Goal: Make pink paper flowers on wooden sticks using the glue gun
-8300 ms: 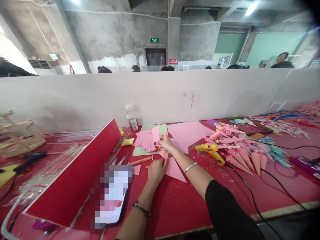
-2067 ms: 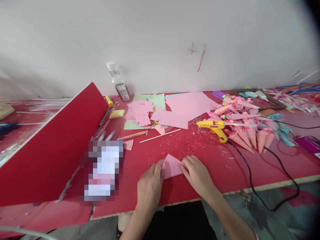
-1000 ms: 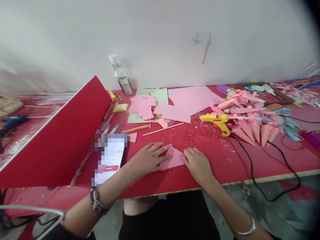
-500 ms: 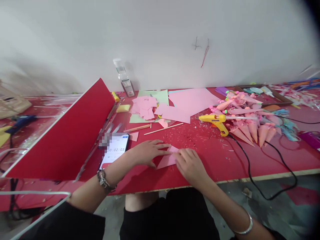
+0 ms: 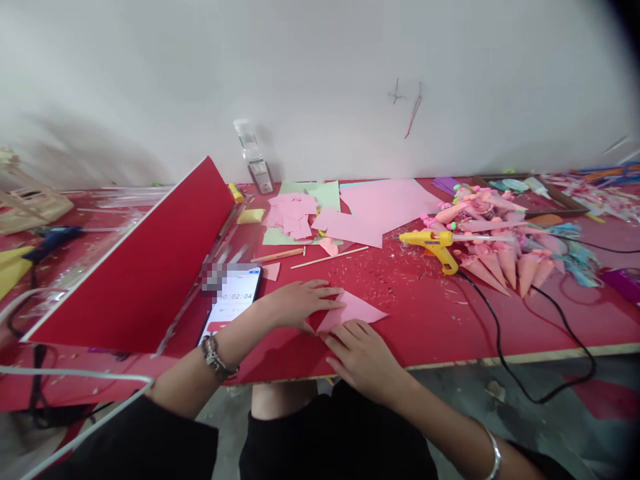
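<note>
A pink triangular piece of paper (image 5: 361, 310) lies on the red tabletop close to the front edge, its pointed end facing right. My left hand (image 5: 303, 303) rests with spread fingers on the paper's left side, fingertips on the sheet. Along the paper's near edge lies my right hand (image 5: 363, 350), fingers stretched toward the left corner and touching the edge. Neither hand is closed around anything. Under my left forearm is a phone (image 5: 233, 293) running a timer.
A yellow glue gun (image 5: 433, 247) with a black cord lies right, beside a pile of pink paper cones (image 5: 493, 250). Behind my hands are a thin stick (image 5: 330, 257), pink paper scraps (image 5: 293, 215) and larger sheets (image 5: 390, 203). A red board (image 5: 145, 267) leans at left.
My right hand has slid left and toward me, from the paper's right part to its near left corner, uncovering the right tip. My left hand stays on the paper.
</note>
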A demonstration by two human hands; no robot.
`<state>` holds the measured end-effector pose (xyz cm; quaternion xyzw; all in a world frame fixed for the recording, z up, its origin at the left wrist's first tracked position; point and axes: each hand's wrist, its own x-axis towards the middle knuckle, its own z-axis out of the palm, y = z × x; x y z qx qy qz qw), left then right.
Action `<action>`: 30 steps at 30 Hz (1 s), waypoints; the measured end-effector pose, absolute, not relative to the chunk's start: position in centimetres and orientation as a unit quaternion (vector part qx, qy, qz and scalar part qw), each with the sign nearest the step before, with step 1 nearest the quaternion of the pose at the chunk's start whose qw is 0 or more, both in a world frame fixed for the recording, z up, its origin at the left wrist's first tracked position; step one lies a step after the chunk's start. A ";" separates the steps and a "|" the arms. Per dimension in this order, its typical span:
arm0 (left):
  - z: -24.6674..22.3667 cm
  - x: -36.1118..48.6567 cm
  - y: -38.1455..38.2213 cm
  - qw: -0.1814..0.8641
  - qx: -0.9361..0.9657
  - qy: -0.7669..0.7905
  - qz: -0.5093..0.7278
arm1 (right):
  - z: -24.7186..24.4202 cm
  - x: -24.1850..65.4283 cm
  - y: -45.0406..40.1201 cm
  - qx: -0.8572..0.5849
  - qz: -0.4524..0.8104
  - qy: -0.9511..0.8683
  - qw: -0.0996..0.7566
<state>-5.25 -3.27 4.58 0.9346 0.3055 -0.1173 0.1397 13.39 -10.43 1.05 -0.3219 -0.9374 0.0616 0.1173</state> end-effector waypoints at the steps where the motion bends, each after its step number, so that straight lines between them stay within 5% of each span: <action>1: 4.6 -5.2 -3.3 0.138 0.934 0.307 -0.119 | 1.1 13.5 -10.4 -0.325 0.064 -0.936 0.118; 30: 5.3 -4.7 -3.2 0.169 0.919 0.327 -0.140 | 0.3 22.9 -9.2 -0.467 -0.006 -0.870 0.159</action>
